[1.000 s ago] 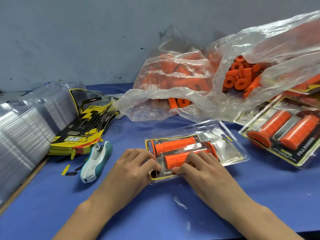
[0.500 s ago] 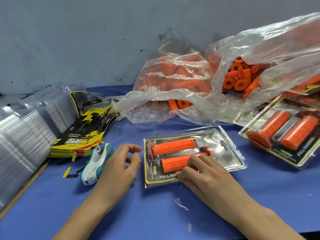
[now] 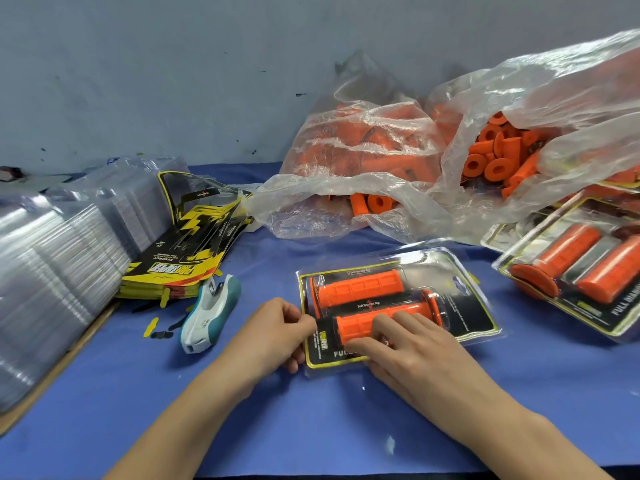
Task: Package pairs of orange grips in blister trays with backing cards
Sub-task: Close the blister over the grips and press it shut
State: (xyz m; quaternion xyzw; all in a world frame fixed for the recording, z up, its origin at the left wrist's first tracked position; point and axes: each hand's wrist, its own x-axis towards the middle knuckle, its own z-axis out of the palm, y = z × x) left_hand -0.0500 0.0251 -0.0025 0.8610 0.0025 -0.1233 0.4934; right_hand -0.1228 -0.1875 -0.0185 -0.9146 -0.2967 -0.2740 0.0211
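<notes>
Head camera, looking down on a blue table, finds a blister pack lying flat near the table's middle, and everything else can be placed from it. Inside the pack sit two orange grips side by side over a black and yellow backing card: the farther grip is fully visible, the nearer grip is partly covered by fingers. The left hand is at the pack's left edge, its fingers curled and its fingertips pinching that edge. The right hand lies on top of the pack's near portion with its fingers fairly straight, pressing down on the clear plastic over the nearer grip and the card's lower strip. Just left of the pack, beyond the left hand, a white and teal stapler rests on the table. Farther left and behind it is a stack of loose backing cards, and left of that, leaning rows of empty clear blister trays. Behind the pack, against the grey wall, two crumpled clear plastic bags hold loose orange grips. To the pack's right, a finished pack with two grips lies at the frame's edge.
</notes>
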